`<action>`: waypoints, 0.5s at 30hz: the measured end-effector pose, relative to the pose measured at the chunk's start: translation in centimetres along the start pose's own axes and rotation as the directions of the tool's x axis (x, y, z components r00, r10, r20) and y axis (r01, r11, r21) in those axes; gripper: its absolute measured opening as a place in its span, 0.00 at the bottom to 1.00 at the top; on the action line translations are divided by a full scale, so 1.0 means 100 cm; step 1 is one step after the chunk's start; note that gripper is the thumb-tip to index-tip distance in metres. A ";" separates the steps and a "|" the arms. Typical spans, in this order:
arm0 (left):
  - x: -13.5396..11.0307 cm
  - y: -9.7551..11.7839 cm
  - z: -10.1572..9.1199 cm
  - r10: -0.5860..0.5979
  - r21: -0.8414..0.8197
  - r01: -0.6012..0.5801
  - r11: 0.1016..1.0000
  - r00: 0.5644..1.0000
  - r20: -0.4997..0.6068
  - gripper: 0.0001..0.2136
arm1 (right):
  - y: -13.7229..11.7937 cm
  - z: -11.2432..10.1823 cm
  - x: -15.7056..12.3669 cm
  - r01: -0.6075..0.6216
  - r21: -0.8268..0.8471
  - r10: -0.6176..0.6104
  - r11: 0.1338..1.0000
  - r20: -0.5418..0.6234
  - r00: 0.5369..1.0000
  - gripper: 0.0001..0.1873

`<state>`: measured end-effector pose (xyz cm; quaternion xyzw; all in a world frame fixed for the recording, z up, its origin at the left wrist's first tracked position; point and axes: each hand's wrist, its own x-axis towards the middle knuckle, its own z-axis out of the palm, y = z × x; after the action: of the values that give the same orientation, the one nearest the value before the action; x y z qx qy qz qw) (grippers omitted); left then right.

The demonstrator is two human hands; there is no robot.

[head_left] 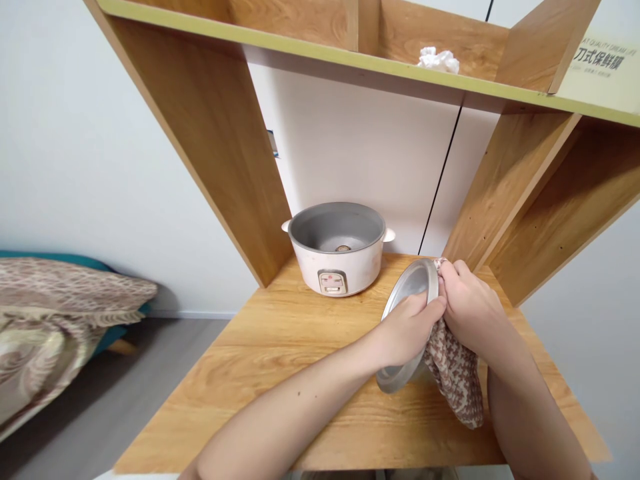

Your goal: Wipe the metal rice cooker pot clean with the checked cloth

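Observation:
My left hand is closed on the upper edge of a round, silver metal lid, which is tilted nearly on its side above the tabletop. My right hand is closed on a brown-and-white patterned cloth and presses it against the lid's upper right rim. The cloth's lower end hangs down behind the lid. Part of the lid is hidden by my left hand. Further back, a white rice cooker stands lidless, showing its grey inside and a front switch panel.
The wooden table has upright boards at both sides. A shelf crosses above, carrying crumpled white tissue and a printed box at right. At left, a patterned cover lies over teal furniture.

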<state>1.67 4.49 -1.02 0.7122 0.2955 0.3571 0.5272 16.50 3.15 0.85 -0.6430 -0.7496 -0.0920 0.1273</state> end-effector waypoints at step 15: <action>0.000 -0.001 0.000 -0.015 0.022 0.015 1.000 1.000 0.001 0.18 | -0.001 0.000 0.001 -0.004 0.025 0.004 1.000 -0.019 1.000 0.07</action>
<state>1.63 4.50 -1.09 0.7159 0.3045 0.3494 0.5222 16.41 3.22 0.88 -0.6420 -0.7481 -0.0884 0.1426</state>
